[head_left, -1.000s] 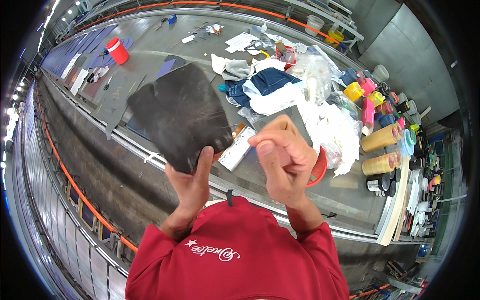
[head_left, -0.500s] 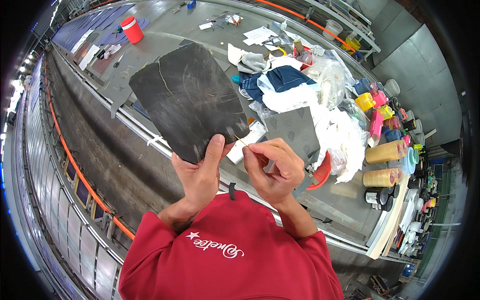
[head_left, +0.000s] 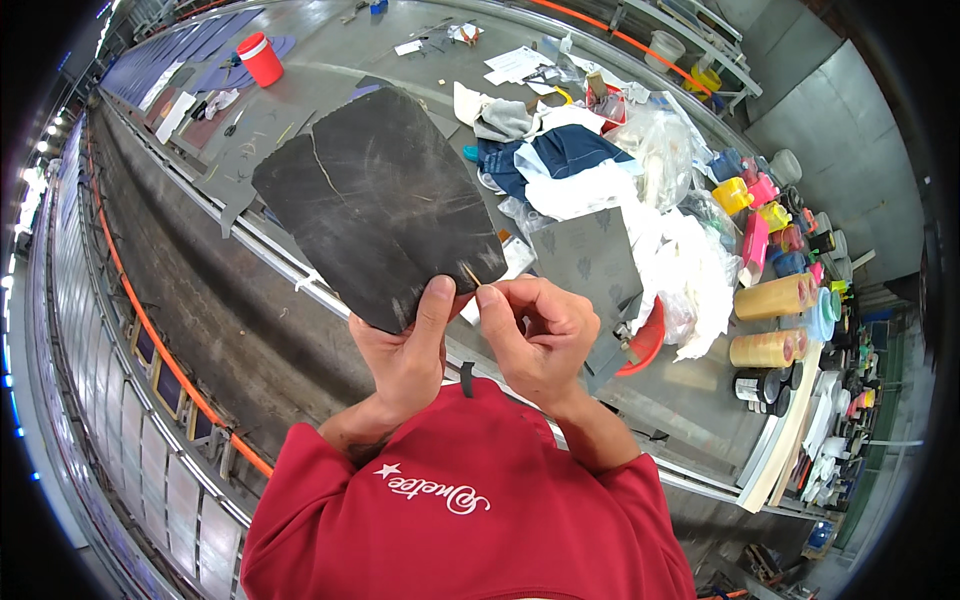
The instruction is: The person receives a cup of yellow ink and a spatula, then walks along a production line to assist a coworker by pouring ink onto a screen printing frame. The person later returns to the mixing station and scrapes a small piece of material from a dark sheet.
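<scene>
A dark, stiff-looking sheet (head_left: 380,200) with rounded corners, pale scuffs and a thin light line is held up before me. My left hand (head_left: 405,350) grips its near edge, thumb on the upper face and fingers hidden beneath. My right hand (head_left: 540,335) pinches a thin, pointed wooden stick (head_left: 472,276) between thumb and fingers. The stick's tip lies against the sheet near its lower right corner, beside some whitish scuff marks. Both hands are close together, just above the table's near edge.
Behind the sheet runs a long grey table (head_left: 690,405). On it lie a grey patterned sheet (head_left: 585,260), heaped white cloths (head_left: 690,275), a dark blue cloth (head_left: 570,160) and a red bowl (head_left: 648,345). Tape rolls (head_left: 768,300) and coloured tubs stand right; a red cooler jug (head_left: 260,60) stands far left.
My right hand has moved slightly left, bringing the stick further over the sheet's corner. The dark sheet has shifted a little, still in my left hand.
</scene>
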`<action>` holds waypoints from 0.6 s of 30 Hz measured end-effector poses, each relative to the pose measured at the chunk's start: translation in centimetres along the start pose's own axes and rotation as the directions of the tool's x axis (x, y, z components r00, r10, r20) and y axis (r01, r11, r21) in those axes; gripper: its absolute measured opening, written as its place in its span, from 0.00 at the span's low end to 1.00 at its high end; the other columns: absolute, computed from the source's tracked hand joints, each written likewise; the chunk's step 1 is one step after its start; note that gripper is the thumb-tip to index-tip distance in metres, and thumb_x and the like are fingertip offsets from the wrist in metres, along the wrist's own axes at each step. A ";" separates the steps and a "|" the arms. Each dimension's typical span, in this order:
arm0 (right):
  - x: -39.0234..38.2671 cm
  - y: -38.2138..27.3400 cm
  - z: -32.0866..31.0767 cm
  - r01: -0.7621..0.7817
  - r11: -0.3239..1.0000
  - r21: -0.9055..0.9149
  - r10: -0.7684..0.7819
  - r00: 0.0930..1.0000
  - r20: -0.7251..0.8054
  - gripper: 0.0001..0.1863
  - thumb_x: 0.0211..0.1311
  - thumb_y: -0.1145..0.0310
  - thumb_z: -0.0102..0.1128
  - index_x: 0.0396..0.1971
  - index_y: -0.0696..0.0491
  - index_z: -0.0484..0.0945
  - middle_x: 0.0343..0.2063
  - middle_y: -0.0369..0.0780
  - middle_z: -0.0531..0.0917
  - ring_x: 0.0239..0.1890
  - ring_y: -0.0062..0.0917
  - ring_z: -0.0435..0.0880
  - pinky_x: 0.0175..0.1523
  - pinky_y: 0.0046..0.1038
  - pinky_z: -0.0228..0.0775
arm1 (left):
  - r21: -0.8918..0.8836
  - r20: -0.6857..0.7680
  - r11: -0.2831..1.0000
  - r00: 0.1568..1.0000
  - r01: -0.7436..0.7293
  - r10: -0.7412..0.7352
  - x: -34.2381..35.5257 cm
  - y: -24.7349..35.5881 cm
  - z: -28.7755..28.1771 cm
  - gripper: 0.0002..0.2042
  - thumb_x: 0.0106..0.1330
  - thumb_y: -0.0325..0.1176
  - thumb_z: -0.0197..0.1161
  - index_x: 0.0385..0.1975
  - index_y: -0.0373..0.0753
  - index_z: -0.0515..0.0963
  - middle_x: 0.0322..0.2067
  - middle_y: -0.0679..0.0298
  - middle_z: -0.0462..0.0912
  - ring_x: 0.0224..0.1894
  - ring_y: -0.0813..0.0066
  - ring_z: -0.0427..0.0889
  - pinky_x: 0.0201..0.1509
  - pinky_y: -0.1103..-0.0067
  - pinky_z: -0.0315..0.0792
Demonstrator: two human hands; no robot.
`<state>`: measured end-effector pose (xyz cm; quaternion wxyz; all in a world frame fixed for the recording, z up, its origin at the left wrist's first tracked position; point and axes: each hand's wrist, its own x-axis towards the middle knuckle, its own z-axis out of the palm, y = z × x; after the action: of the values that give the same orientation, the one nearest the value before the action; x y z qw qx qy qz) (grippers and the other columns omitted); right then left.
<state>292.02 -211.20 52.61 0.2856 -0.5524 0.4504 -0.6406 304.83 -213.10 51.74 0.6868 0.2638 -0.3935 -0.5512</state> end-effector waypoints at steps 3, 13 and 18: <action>-0.6 0.3 0.0 -0.075 0.995 0.063 0.075 0.997 0.001 0.04 0.66 0.79 0.65 0.31 0.62 0.85 0.19 0.30 0.82 0.20 0.05 0.71 0.23 0.13 0.55 | -0.035 -0.040 0.999 0.999 -0.025 0.024 0.2 0.1 0.5 0.11 0.72 0.18 0.59 0.52 0.29 0.76 0.47 0.56 0.84 0.45 0.70 0.87 0.51 0.72 0.88; -0.1 0.0 -0.2 -0.101 0.992 0.078 0.102 0.995 -0.005 0.06 0.69 0.76 0.65 0.31 0.61 0.85 0.19 0.30 0.83 0.19 0.04 0.69 0.22 0.13 0.54 | 0.040 0.083 0.999 0.996 -0.034 0.030 0.3 -0.7 0.0 0.16 0.73 0.18 0.57 0.59 0.33 0.73 0.50 0.57 0.83 0.47 0.70 0.86 0.52 0.75 0.86; -0.4 0.3 -0.1 -0.143 0.986 0.089 0.144 0.990 -0.008 0.08 0.69 0.75 0.64 0.29 0.61 0.84 0.18 0.29 0.81 0.18 0.04 0.68 0.22 0.14 0.52 | 0.062 0.051 0.998 0.999 -0.016 0.013 0.4 -0.8 -0.4 0.16 0.73 0.18 0.57 0.59 0.33 0.72 0.49 0.58 0.82 0.47 0.71 0.86 0.52 0.74 0.86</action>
<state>291.92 -210.98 52.18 0.3517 -0.5008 0.4625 -0.6416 304.76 -213.76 50.98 0.6722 0.2680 -0.4296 -0.5401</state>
